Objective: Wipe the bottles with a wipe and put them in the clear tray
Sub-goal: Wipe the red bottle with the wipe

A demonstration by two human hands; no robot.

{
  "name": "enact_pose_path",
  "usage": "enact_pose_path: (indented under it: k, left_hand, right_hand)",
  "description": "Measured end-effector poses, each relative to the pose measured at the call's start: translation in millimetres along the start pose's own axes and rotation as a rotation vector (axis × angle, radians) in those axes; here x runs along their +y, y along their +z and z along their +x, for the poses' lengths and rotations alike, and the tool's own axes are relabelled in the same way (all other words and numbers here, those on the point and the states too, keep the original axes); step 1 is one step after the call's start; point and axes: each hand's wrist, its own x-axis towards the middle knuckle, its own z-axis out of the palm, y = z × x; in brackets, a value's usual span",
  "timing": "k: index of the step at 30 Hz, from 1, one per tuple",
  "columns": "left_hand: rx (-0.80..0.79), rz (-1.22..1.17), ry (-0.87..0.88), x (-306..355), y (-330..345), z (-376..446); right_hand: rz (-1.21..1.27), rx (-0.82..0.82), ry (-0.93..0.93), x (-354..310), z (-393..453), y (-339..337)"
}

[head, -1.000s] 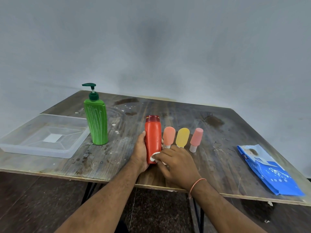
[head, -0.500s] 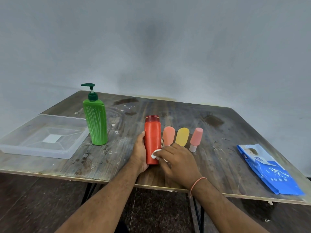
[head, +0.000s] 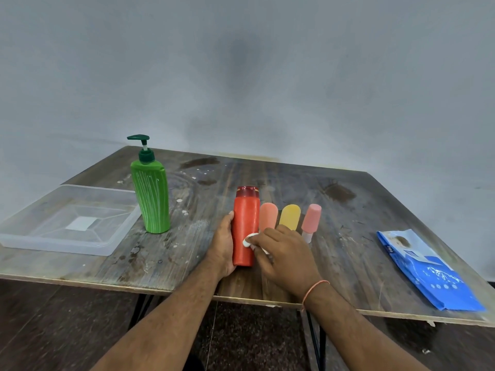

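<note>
The wiping step is in hand: the left hand (head: 223,245) grips the upright red bottle (head: 245,227) near the front edge of the table (head: 348,210), while the right hand (head: 284,253) pinches a white wipe (head: 247,240) against the bottle's lower front. The thumb's hold is hidden, so the pinch is a judgement. Next, wipe the remaining surface, then move the bottle left, past the green pump bottle (head: 151,196), into the clear tray (head: 107,245).

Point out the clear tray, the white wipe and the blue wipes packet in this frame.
clear tray (head: 122,243): head view, on its near right rim.
white wipe (head: 247,240): head view, on the bit showing at the right hand's fingertips, against the red bottle.
blue wipes packet (head: 434,274): head view, on the middle of its top face.
</note>
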Motion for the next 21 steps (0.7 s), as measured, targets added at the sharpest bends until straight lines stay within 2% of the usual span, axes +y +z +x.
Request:
enact_pose_path:
  k: [4,11,18,21]
  left_hand:
    - [-0.009,0.063,0.007,1.6,2.7,-4.7]
    - [0.031,0.035,-0.002,2.0,1.0,-4.8]
    - [-0.023,0.086,0.037,0.1,6.9,-9.5]
    - [-0.018,0.084,0.057,0.4,7.3,-9.4]
  right_hand:
    - [-0.009,0.079,0.094,4.6,17.4,-3.0]
    - [0.026,-0.035,-0.008,1.7,-1.9,-2.2]
    - [-0.016,0.126,0.091,7.4,19.9,-10.5]
    - [-0.006,0.126,0.107,8.7,23.4,-11.0]
